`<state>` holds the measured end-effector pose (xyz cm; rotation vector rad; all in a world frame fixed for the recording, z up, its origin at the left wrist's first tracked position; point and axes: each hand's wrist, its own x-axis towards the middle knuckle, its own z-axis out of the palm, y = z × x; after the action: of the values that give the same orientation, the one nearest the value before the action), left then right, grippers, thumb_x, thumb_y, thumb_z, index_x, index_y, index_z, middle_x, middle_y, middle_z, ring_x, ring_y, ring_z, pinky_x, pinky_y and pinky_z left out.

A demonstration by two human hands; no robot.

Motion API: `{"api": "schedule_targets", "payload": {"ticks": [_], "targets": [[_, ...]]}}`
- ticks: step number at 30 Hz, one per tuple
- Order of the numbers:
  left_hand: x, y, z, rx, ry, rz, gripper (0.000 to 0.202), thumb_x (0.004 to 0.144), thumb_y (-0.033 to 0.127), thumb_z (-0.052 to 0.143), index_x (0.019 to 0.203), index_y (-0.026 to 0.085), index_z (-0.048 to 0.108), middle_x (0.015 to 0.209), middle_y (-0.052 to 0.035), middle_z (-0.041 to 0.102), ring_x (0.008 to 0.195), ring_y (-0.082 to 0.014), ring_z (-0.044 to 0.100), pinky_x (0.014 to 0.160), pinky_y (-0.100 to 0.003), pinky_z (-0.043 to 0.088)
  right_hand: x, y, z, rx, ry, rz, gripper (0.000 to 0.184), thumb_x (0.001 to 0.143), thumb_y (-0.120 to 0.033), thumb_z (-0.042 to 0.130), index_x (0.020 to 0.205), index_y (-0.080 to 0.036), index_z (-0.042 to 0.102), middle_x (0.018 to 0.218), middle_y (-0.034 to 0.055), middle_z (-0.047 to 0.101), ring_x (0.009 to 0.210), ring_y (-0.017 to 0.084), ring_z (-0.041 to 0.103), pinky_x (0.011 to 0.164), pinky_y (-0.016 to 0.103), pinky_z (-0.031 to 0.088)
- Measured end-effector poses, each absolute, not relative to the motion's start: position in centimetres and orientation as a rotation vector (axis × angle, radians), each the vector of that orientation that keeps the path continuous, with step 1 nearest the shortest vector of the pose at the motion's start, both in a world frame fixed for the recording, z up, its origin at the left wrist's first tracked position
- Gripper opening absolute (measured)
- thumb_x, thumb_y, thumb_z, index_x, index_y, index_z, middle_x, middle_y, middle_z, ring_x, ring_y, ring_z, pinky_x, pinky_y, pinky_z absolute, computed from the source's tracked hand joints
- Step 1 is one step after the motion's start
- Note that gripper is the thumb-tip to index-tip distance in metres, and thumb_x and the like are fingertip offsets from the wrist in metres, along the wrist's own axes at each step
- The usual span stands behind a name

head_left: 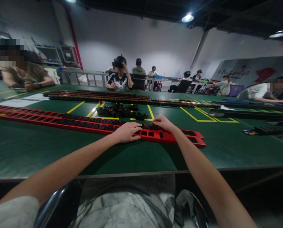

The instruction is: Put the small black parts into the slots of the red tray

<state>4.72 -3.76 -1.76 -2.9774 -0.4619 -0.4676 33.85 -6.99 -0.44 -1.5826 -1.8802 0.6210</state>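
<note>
Across the table in front of me lies a long red metal rail (176,138) with rectangular cutouts in two rows. Black socket-like modules (97,126) fill several cutouts along its middle. My left hand (128,131) rests over the rail with its fingers stretched out, hiding the cutouts beneath. To its right, my right hand (164,124) is bent down with fingertips pinched at a small black module (155,127) in the back row. The fingers partly cover that module. Just behind the rail is a loose heap of black modules (117,110).
Long dark strips (96,95) lie behind the heap on the green table (136,158), which has yellow taped outlines. White sheets (24,100) are at the left. Black parts with coloured wires (250,131) lie at right. Other people sit around the table and at tables beyond.
</note>
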Motion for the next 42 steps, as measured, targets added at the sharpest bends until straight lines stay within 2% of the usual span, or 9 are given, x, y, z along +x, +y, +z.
{"api": "schedule_targets", "payload": {"ticks": [9,25,36,42], "targets": [[4.75,-3.65,-1.94,-2.969,-0.465,-0.472,0.049,0.096,0.051,0.049,0.135,0.023,0.058,0.151,-0.0088,0.049,0.136,-0.0279,0.048,0.112,-0.045,0.041,33.72,-7.15,-0.2,-1.541,-1.829,0.66,0.022,0.08,-0.028,0.062,0.09,-0.012,0.073,0.077,0.0047,0.068,0.066,0.014,0.057,0.063,0.025,0.043],[4.76,-3.67,-1.92,-2.969,-0.47,-0.458,0.048,0.097,0.051,0.048,0.135,0.023,0.057,0.151,-0.0085,0.049,0.137,-0.0279,0.048,0.111,-0.045,0.042,33.81,-6.92,-0.29,-1.528,-1.88,0.627,0.021,0.082,-0.027,0.06,0.089,-0.013,0.074,0.084,0.0064,0.071,0.075,0.017,0.062,0.071,0.028,0.046],[4.78,-3.73,-1.86,-2.962,-0.477,-0.439,0.048,0.097,0.051,0.049,0.135,0.023,0.057,0.151,-0.0081,0.049,0.137,-0.0279,0.048,0.112,-0.045,0.041,33.88,-6.89,-0.26,-1.54,-1.873,0.629,0.02,0.081,-0.025,0.061,0.088,-0.013,0.075,0.082,0.0056,0.071,0.072,0.016,0.061,0.068,0.027,0.046],[4.84,-3.69,-1.94,-2.961,-0.488,-0.444,0.048,0.096,0.051,0.049,0.135,0.023,0.057,0.151,-0.0075,0.049,0.136,-0.0276,0.048,0.111,-0.044,0.041,33.84,-7.04,-0.31,-1.551,-1.861,0.636,0.021,0.081,-0.027,0.06,0.089,-0.013,0.075,0.077,0.0049,0.069,0.065,0.015,0.058,0.061,0.026,0.043]]}}
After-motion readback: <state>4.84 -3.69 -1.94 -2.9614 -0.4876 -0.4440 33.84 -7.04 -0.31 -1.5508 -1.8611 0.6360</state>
